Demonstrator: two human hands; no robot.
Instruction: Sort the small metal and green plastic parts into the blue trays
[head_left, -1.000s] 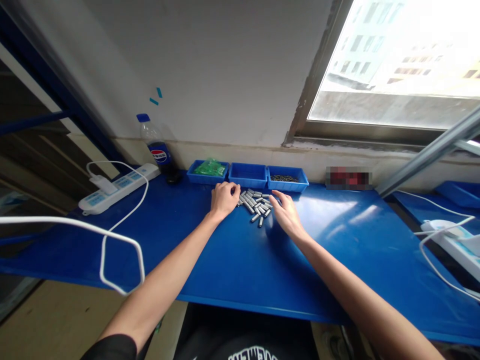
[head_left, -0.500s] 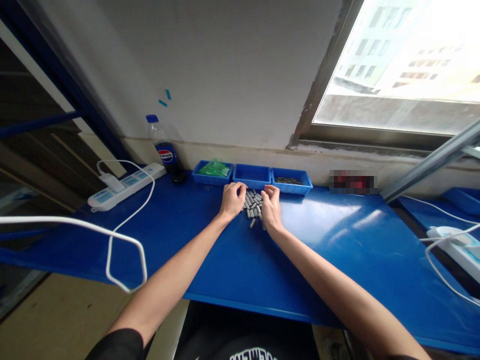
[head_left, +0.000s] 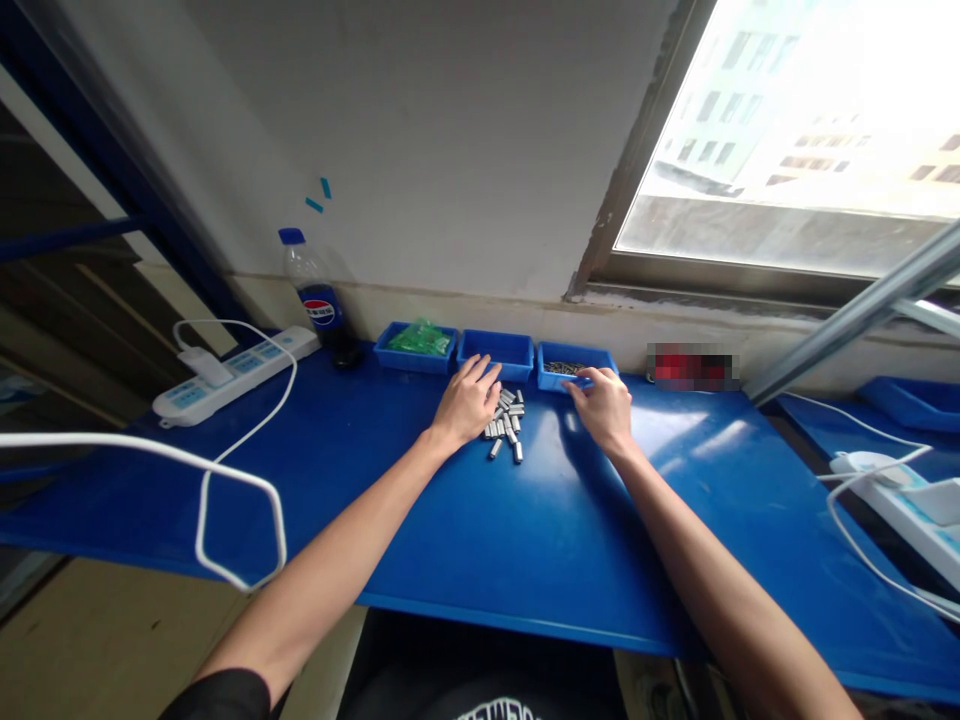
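Observation:
My left hand (head_left: 469, 403) rests over the left side of a pile of short grey metal cylinders (head_left: 511, 424), its fingers stretched forward and slightly apart. Part of the pile is hidden beneath it. My right hand (head_left: 606, 408) is at the front rim of the right blue bin (head_left: 559, 381), thumb and forefinger bent with a gap between them. Small dark metal pins or screws (head_left: 561, 367) lie in that bin. Nothing shows between the right fingers. Behind my left fingertips stands the middle blue bin (head_left: 517, 372), with no contents visible.
A left blue bin (head_left: 412, 365) holds green plastic packets (head_left: 420, 339). A cola bottle (head_left: 321, 300) and a white power strip (head_left: 240, 375) stand at the left, with a white cable (head_left: 244, 475) looping over the table (head_left: 480, 540). Another power strip (head_left: 907, 500) is at the right.
My right hand has left the pile and moved right to the right bin. My left hand has uncurled and flattened over the pile. The view has shifted slightly.

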